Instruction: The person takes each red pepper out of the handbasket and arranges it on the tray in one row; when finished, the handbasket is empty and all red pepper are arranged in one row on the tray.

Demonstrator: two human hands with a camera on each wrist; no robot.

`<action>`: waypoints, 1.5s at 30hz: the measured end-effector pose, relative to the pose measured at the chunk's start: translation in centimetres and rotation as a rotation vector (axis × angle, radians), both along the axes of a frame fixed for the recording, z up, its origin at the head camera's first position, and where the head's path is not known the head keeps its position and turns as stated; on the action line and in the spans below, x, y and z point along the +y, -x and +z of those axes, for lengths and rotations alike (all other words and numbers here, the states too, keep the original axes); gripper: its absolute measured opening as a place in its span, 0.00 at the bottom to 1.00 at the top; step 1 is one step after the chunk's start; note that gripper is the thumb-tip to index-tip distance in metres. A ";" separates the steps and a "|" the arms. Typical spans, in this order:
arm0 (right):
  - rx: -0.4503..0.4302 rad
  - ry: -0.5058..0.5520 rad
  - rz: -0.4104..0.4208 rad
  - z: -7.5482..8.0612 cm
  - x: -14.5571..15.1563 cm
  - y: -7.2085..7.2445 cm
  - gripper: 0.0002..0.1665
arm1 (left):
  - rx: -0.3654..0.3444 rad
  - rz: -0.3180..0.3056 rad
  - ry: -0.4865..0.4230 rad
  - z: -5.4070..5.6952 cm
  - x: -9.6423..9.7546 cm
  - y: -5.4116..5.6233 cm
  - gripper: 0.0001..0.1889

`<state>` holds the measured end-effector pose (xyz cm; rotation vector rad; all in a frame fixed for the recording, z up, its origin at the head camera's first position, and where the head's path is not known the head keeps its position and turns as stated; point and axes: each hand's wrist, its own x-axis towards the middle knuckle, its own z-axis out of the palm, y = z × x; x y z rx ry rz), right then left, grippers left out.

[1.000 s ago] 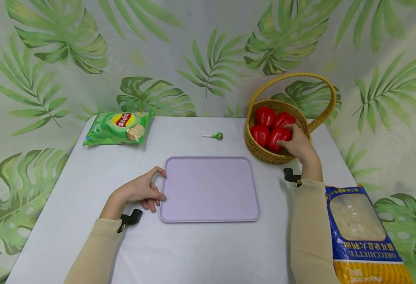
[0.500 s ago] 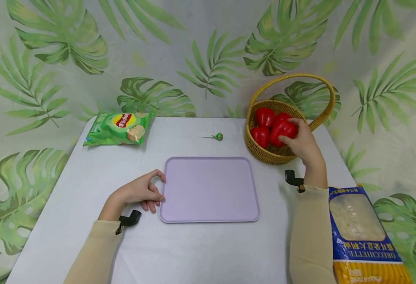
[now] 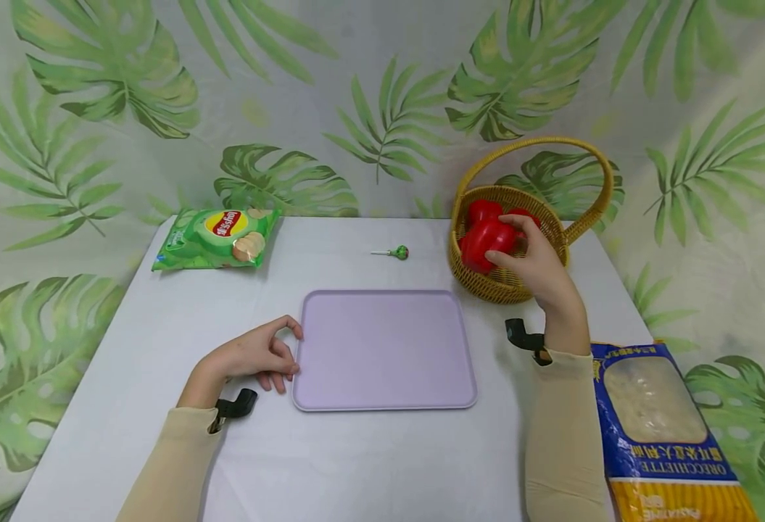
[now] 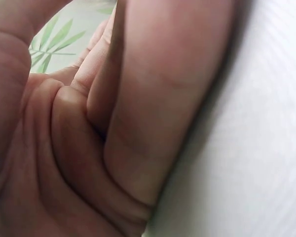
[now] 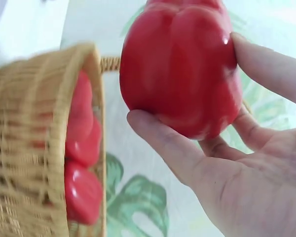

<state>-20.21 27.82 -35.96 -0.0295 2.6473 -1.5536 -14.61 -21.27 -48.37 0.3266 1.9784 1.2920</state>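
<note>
In my right hand (image 3: 539,272) a red bell pepper (image 3: 486,243) is gripped between thumb and fingers, raised over the left part of the wicker basket (image 3: 496,290). The right wrist view shows this glossy pepper (image 5: 182,69) apart from the basket (image 5: 24,143), where more red peppers (image 5: 84,192) lie. At the left rim of a lilac tray (image 3: 385,351), my left hand (image 3: 251,355) has its thumb and index fingertips spread along the edge. Nothing shows between the left hand's fingers (image 4: 158,94) in the left wrist view, and the tray is out of sight there.
A green bag of chips (image 3: 219,239) lies at the back left. Between it and the basket is a lollipop (image 3: 398,252). A blue and yellow pasta bag (image 3: 666,428) lies at the right edge. The basket's tall handle (image 3: 607,188) arches above its rim.
My right hand has lifted one pepper off the others and carried it left, over the basket's left side. My left hand has stayed almost still by the tray.
</note>
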 end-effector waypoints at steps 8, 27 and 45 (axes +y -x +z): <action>0.000 0.076 0.102 0.1 -3.0 -0.1 0.44 | 0.008 -0.014 -0.012 0.1 -0.1 0.0 0.30; -0.014 0.203 0.326 -1.9 -13.4 0.2 0.37 | 0.008 -0.018 -0.016 0.3 -0.2 -0.1 0.30; -0.050 0.057 0.400 -6.4 -21.5 -0.5 0.37 | 0.001 0.002 0.008 0.5 -0.2 -0.2 0.30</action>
